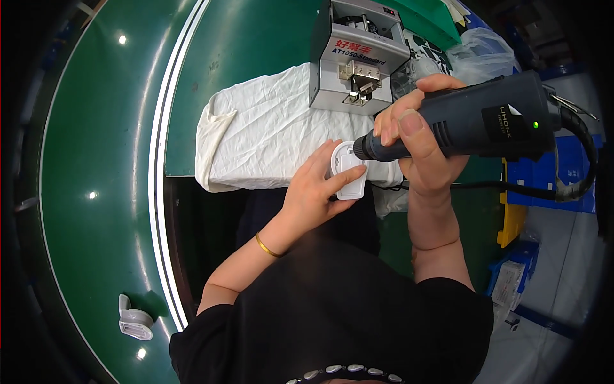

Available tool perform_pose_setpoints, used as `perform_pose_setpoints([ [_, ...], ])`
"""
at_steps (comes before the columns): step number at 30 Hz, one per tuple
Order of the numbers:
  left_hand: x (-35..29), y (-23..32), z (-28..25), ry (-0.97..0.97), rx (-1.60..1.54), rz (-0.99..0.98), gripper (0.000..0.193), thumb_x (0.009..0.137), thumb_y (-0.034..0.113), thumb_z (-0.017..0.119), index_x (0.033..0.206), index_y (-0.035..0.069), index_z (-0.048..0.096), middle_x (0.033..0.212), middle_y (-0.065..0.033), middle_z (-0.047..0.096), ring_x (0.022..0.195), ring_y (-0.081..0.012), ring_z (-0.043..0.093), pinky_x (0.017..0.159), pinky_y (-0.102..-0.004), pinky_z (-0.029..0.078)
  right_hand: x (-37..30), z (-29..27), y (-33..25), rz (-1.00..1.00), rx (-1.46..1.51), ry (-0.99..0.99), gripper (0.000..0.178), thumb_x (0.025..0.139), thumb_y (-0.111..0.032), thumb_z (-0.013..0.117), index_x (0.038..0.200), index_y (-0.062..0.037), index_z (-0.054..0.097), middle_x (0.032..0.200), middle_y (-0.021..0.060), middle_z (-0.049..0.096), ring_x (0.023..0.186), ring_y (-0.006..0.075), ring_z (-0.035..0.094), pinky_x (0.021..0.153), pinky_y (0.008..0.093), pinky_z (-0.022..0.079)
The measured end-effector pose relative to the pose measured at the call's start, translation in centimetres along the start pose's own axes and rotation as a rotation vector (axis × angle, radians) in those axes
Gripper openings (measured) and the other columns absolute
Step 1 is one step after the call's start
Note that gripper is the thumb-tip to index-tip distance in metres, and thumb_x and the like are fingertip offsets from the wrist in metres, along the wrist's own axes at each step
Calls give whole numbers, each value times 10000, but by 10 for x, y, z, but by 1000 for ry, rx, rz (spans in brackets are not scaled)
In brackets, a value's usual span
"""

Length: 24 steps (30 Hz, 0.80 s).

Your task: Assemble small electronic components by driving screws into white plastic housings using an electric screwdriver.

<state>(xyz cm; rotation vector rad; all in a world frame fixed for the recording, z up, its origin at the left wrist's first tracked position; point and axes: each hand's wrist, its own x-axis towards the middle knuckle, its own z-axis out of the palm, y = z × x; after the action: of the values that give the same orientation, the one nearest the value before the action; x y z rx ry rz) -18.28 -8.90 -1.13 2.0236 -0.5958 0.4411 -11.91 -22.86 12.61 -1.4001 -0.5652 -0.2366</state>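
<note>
My right hand (pixel 419 131) is wrapped round a dark grey electric screwdriver (pixel 492 115), which lies nearly level with a small green light glowing at its back end. Its black nose points left, at the top of a white plastic housing (pixel 349 182). The tip itself is hidden, so I cannot tell whether it touches a screw. My left hand (pixel 320 182) grips that housing from the left, thumb across its face and fingers behind its edge. The housing is rounded at the top and narrower below, held over the near edge of a white cloth (pixel 256 128).
A grey tabletop machine (pixel 358 64) stands just beyond my hands. Another white plastic part (pixel 135 318) lies on the green surface (pixel 96 211) at left, past a white-edged rail (pixel 160 160). The screwdriver's black cable (pixel 585 166) loops at right near blue bins (pixel 550 185) and a green tray (pixel 428 22).
</note>
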Motion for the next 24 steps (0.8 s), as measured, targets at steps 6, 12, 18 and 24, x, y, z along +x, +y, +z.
perform_pose_setpoints([
  [6, 0, -1, -1, -15, 4, -4, 644, 593, 156, 857, 1208, 235, 681, 1329, -237, 533, 1213, -448, 543, 984, -457, 493, 2, -10, 3, -89, -314, -94, 328, 806, 32, 709, 1088, 57, 542, 769, 46, 632, 654, 91, 587, 666, 239, 489],
  [12, 2, -6, -2, 9, -10, 38, 658, 589, 149, 856, 1218, 228, 677, 1339, -234, 526, 1220, -448, 535, 984, -463, 487, 1, 4, 9, -23, -22, -46, 343, 810, 35, 711, 1111, 44, 546, 772, 28, 623, 660, 76, 574, 628, 229, 472],
  [18, 2, -1, 2, -67, -15, -1, 654, 625, 153, 859, 1242, 237, 659, 1434, -237, 432, 1278, -454, 473, 1025, -472, 451, 5, -25, 11, 70, 19, -49, 513, 857, -85, 700, 1267, -3, 403, 773, 83, 578, 651, 193, 602, 678, 383, 526],
  [24, -6, 19, -11, -6, 270, 97, 588, 703, 194, 819, 1262, 250, 644, 1457, -206, 420, 1322, -455, 421, 1079, -515, 391, 14, -101, 8, 191, 211, 483, 361, 911, -87, 667, 1214, -29, 479, 805, 87, 599, 621, 189, 620, 572, 358, 532],
])
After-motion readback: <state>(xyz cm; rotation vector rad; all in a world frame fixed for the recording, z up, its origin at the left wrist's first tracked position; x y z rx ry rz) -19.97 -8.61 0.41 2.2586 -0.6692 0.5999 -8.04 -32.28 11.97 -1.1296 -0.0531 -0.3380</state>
